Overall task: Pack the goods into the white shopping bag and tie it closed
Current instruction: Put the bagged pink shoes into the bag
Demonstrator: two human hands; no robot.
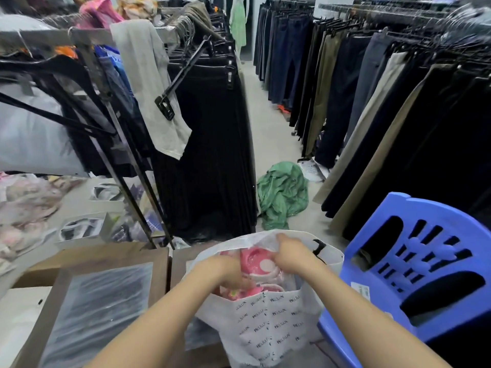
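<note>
Reaching down with both hands into the white shopping bag (268,325), wide open at the bottom centre, printed near wall facing up, black handle showing on the far right rim. Left hand (231,274) deep among the pink goods (259,261), fingers curled down into them, grip closed on the pink material though exactly what part is hidden by the hand itself. Right hand (289,251) up at the far rim of the bag, fingers folded over the white edge, grip clamped on that rim and holding it up. Pink goods sitting inside the bag between the two hands, a pale round spot showing on the pink, wrapped in something glossy by the look of it.

Bag standing just beside a blue plastic chair (414,264) on the right, touching or nearly touching its seat edge. Brown cardboard box (159,264) with a clear-wrapped dark item lying in it, off to the left of the bag. Crumpled green garment (281,192) lying on the floor (268,128) further up the aisle, well apart from the bag. Black skirts (212,155) hanging on the rack to the left of the aisle, a pale grey garment (151,88) draped over the rail beside them. Long row of dark and beige trousers (372,115) hanging along the right.
</note>
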